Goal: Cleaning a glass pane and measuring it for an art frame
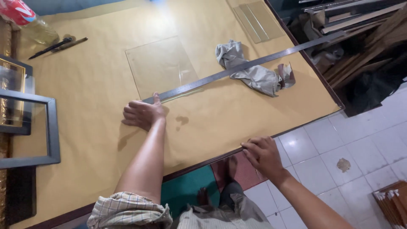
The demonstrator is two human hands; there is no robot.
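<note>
Tiles (pixel 360 140), white, cover the floor below the tabletop (pixel 97 140), which is papered tan. The right hand (pixel 263 154) curls over its near edge, holding nothing. The left hand (pixel 142 113), loosely fisted, presses its thumb on a long steel ruler (pixel 246 65) crossing 1 glass pane (pixel 159 65) and a grey rag (pixel 254 76).
</note>
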